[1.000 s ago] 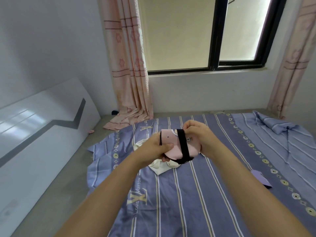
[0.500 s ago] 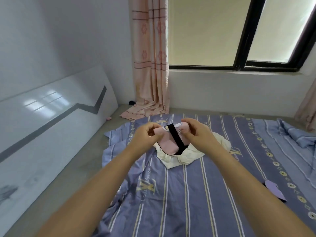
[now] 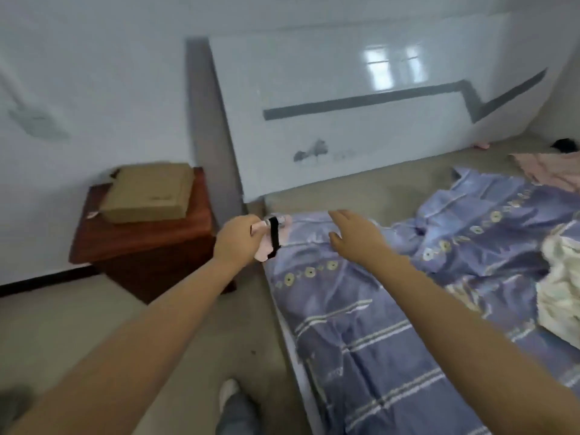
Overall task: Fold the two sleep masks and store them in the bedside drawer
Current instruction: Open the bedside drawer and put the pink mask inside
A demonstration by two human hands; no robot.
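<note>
My left hand [image 3: 240,243] grips a folded pink sleep mask [image 3: 272,240] with a black strap wrapped around it, held over the left edge of the bed. My right hand [image 3: 354,237] floats open just to the right of it, fingers spread above the bedsheet, holding nothing. A dark red wooden bedside cabinet [image 3: 147,243] stands on the floor to the left of my left hand; its drawer front is not visible from here. The second sleep mask is not in view.
A flat cardboard box [image 3: 150,193] lies on the cabinet top. The bed carries a purple striped sheet [image 3: 408,309] and a crumpled white cloth [image 3: 561,293] at the right edge. A glossy white headboard panel [image 3: 361,105] leans against the wall. My shoe [image 3: 232,400] shows below.
The view has swung left from the window to the cabinet and headboard. My right hand has let go of the pink mask and opened; my left hand alone carries it toward the cabinet.
</note>
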